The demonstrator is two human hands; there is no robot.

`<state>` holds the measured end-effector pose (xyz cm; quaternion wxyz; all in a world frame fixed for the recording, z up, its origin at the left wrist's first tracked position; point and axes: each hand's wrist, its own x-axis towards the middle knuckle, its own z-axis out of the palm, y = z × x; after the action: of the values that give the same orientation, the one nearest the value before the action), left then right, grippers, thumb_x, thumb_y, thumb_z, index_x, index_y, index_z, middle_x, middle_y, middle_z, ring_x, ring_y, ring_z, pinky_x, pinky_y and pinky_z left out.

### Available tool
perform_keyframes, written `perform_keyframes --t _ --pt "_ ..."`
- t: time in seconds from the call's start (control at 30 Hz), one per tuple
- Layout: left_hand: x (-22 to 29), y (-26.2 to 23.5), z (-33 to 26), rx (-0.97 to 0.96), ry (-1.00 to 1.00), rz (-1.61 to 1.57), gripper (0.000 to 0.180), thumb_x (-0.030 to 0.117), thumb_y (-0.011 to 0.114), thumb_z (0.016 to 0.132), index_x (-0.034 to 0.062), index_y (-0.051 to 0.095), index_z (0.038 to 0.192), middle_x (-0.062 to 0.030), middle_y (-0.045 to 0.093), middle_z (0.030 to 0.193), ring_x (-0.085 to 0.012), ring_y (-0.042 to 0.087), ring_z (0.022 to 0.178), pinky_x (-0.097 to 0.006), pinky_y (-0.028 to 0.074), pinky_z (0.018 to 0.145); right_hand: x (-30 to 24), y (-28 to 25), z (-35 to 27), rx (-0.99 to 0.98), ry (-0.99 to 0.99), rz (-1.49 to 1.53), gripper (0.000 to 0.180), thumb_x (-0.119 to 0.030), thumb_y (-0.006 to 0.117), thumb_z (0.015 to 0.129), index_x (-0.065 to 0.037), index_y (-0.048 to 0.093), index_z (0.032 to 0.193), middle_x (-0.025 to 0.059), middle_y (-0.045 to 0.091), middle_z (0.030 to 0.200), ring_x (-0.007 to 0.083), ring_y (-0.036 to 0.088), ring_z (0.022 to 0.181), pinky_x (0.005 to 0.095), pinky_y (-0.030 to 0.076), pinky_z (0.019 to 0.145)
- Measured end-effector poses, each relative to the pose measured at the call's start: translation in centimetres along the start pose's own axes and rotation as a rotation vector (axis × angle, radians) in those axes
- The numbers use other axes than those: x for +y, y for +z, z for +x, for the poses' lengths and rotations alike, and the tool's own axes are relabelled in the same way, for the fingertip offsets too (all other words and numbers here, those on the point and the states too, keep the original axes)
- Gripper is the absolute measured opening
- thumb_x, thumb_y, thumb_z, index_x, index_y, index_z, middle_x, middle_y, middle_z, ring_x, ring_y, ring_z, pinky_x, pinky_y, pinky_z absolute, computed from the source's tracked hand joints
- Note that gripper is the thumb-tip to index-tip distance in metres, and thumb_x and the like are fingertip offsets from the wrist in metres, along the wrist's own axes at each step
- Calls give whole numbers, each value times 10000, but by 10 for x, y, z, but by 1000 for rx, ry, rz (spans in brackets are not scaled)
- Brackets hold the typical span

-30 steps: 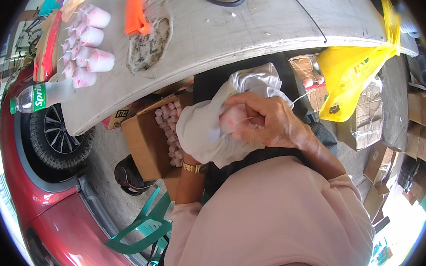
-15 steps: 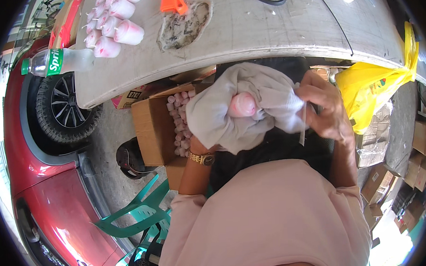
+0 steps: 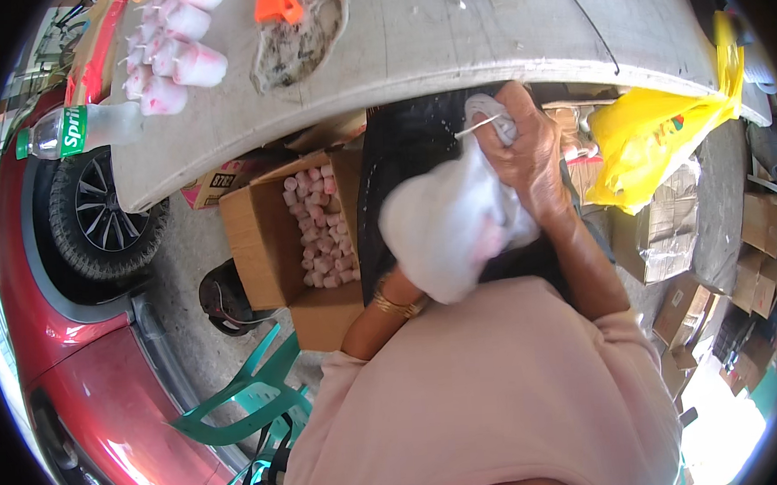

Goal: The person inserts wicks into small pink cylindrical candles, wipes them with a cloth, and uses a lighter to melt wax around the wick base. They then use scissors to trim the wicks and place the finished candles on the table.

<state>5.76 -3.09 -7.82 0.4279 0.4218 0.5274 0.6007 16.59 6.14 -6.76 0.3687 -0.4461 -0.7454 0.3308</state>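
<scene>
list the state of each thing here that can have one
bag: bunched, held in both hands, blurred
right hand: closed on the bag's twisted neck
left hand: hidden under the bag
box: open, holding many pink pieces
bottle: lying on its side at the table edge, capped
yellow bag: crumpled, hanging off the table edge

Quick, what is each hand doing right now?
Left hand: hidden under the white plastic bag; cannot be told.
Right hand: closed, gripping the bag's twisted top.
</scene>
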Motion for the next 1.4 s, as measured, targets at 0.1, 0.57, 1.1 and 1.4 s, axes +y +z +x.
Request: perform_keyframes --t 0.1,0.57,1.1,1.4 --pt "-6 5 -1 62 -76 -175 233 203 650 781 21 636 926 -68 605 751 -231 572 633 -309 477 602 -4 -12 5 -9 258 153 161 -122 658 810 -15 538 791 103 582 696 193 589 598 324 481 538" --pt "-18 -4 13 162 134 221 148 151 653 738 39 567 779 -50 567 688 -138 562 616 -294 439 544 -20 6 -37 -51 -401 -45 199 -98 736 600 -80 571 710 73 532 729 245 561 531 332 444 428" --pt "5 -36 21 -267 339 700 261 289 719 723 62 637 821 -91 592 684 -244 586 592 -304 453 571 2 -30 3 -115 -129 -147 194 -142 729 761 -62 676 930 166 598 931 316 636 704 386 525 615" --pt "-9 -49 27 -210 363 671 280 340 688 803 68 622 799 -90 578 714 -273 549 596 -330 423 544 -24 -17 -20 -462 -155 100 310 -43 722 703 -38 634 1000 131 615 969 304 650 747 348 529 618"
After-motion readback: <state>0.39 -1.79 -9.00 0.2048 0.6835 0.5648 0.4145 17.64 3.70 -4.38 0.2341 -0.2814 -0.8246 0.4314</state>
